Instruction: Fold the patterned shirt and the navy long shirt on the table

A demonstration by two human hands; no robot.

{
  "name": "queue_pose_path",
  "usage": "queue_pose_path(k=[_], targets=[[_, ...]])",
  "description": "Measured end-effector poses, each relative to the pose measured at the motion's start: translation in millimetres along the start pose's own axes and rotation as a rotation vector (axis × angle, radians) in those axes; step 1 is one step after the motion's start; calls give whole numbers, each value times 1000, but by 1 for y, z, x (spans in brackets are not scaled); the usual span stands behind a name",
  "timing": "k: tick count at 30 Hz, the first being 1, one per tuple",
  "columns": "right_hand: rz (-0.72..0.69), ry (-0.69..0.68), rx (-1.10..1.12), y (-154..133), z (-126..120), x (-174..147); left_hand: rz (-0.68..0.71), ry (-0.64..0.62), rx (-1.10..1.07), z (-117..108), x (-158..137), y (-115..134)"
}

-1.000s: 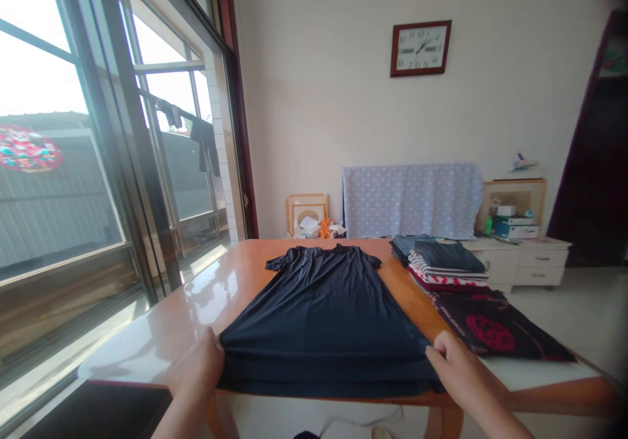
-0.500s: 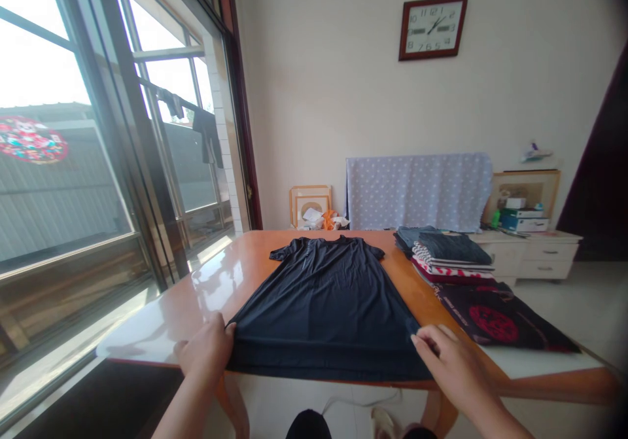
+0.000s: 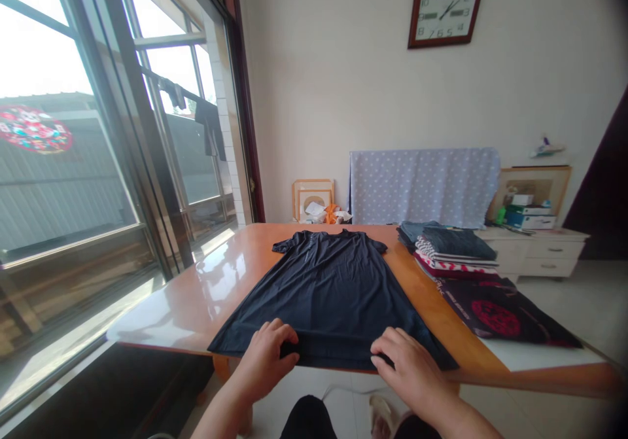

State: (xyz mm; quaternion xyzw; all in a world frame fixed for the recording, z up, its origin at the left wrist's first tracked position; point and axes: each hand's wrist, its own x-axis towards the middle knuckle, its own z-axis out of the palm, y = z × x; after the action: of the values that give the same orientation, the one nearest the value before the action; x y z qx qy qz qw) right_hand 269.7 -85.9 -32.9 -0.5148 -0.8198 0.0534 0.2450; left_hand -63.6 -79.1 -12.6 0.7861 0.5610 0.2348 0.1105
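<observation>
Garment [image 3: 328, 295] on table [image 3: 167, 308], drawers [image 3: 540, 250] beyond

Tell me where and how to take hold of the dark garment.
Probably best pinched at both hem corners, coming from the near side: the dark garment lies flat, sleeves at the far end, its wide hem spread along the near edge of the table.

The dark garment [image 3: 333, 301] is thin, smooth cloth with soft creases and a faint sheen. Beneath it, the table [image 3: 167, 308] looks like varnished wood, glossy enough to mirror the window light. The folded jeans [image 3: 458, 244] are matt denim; the dotted drape [image 3: 424, 187] is soft, matt cloth. The wall [image 3: 318, 66] appears matt, the floor tiles [image 3: 343, 393] smooth.
</observation>
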Motion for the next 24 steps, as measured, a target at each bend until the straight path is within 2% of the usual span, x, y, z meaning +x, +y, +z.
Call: queue_pose_path(k=[8, 15, 19, 24], targets=[[14, -31, 42, -1, -4, -1, -46, 6, 50, -2, 1, 4], [70, -118, 127, -3, -16, 2, -92, -101, 14, -11, -1, -1], [92, -160, 184, 2, -24, 18, -88, -92, -15, -15, 10, -13], [78, -187, 211, 8, -35, 56, -105, -103, 7, -23, 29, -29]])
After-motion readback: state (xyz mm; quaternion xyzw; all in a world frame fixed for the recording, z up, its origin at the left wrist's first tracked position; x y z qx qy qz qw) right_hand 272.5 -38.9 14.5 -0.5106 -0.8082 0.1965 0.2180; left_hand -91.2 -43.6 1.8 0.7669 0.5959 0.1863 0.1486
